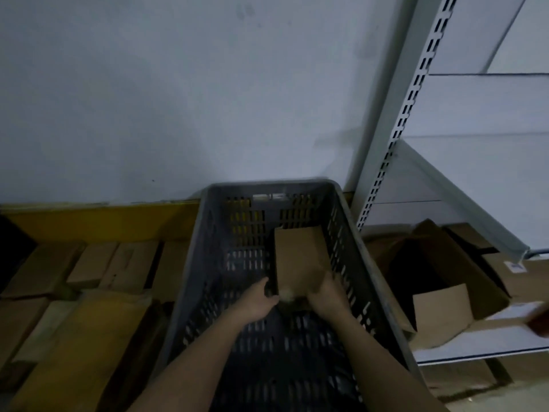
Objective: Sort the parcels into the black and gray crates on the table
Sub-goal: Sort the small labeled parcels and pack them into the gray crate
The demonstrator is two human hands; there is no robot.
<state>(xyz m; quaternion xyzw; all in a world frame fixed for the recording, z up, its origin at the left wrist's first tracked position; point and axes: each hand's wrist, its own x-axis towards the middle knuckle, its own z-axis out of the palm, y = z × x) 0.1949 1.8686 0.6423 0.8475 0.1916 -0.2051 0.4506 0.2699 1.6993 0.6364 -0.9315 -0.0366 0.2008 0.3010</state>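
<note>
- Wall (148, 99), pale and plain, fills the upper part of the view, with a white slotted shelf rack (395, 129) at its right.
- Gray crate (196, 281) with slotted walls stands in the middle; brown parcels (89, 272) lie to its left.
- Cardboard parcel (298, 257) lies inside the crate, near the far right wall.
- Left hand (258, 301) grips the parcel's near left edge; right hand (326, 295) is clamped on its near right corner.
</note>
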